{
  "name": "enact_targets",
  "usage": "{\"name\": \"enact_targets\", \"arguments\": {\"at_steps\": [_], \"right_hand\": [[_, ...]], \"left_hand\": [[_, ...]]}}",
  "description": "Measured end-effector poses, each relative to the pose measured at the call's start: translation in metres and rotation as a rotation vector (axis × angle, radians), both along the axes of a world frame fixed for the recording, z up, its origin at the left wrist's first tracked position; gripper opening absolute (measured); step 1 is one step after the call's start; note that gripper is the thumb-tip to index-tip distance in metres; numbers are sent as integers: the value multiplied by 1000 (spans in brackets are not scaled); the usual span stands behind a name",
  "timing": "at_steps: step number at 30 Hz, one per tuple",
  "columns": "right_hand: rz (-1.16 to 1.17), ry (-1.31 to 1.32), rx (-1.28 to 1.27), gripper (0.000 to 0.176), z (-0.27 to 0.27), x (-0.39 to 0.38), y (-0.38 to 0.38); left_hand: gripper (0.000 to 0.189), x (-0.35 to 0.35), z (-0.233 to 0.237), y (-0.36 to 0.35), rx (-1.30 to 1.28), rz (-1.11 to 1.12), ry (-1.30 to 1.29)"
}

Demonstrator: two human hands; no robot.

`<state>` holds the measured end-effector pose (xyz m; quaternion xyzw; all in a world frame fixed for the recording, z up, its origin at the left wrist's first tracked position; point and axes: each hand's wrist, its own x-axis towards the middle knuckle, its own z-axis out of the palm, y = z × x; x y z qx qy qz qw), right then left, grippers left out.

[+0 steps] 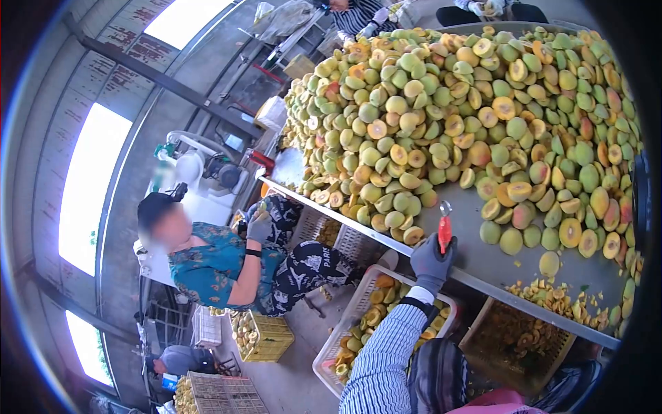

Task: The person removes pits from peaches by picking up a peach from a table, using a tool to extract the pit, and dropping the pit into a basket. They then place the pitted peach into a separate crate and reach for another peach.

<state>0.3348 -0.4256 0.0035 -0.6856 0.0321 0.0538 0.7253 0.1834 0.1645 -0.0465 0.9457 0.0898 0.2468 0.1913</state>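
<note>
My left hand, in a grey glove, is closed around the red handle of a small metal-tipped tool. It is at the near edge of the metal table, with the tool's tip pointing over the surface. Past the tool lies a large heap of halved green and yellow fruit. Some halves rest cut side up with brown centres showing. My right hand is not in view.
Below the edge stand a white crate of fruit halves and a crate with brown scraps. Small fruit pieces lie on the table. At left a person in a teal shirt sits near a yellow crate. Other people appear farther off.
</note>
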Motion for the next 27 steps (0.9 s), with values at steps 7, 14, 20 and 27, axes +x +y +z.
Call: {"name": "enact_targets", "arguments": {"at_steps": [7,14,20,27], "right_hand": [[13,-128,-75,59,46,88,-33],[79,-198,-365,64,34,148,-33],[115,-151,-352,68,-11,177,-14],[160,-125,-348,72,-31,194,4]], "left_hand": [[28,0,11,-3,-15,-19,76],[27,-1,13,-1,-38,-46,109],[28,0,15,-2,-51,-51,155],[27,2,19,-5,-25,-40,148]]}}
